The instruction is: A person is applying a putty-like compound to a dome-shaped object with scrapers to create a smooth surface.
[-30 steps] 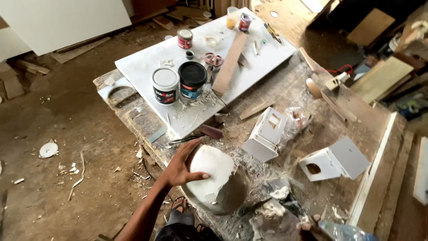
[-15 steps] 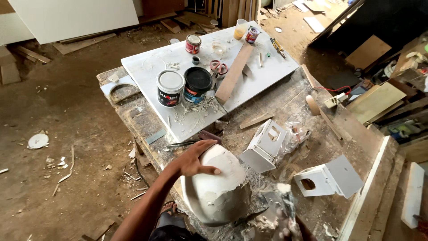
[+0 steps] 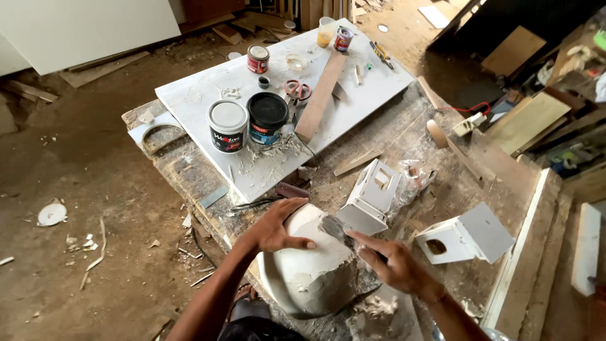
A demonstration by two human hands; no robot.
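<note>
My left hand (image 3: pixel 276 228) lies flat on the top left of a round white dome-shaped piece (image 3: pixel 312 271) smeared with grey filler, at the near edge of the workbench. My right hand (image 3: pixel 394 265) grips a small putty knife (image 3: pixel 334 228), its grey-loaded blade touching the dome's upper right edge. Just beyond the blade stands a small white birdhouse-like box (image 3: pixel 372 196).
A white board (image 3: pixel 353 95) on the dusty bench (image 3: pixel 404 136) carries two paint cans (image 3: pixel 228 125) (image 3: pixel 267 117), a small red tin (image 3: pixel 257 59), scissors (image 3: pixel 297 89) and a wood strip (image 3: pixel 320 95). Another white birdhouse with a round hole (image 3: pixel 470 235) lies at right. Dirt floor with scraps lies at left.
My right hand has come into view with the putty knife and set it on the dome. My left hand has stayed on the dome, which now shows more grey filler.
</note>
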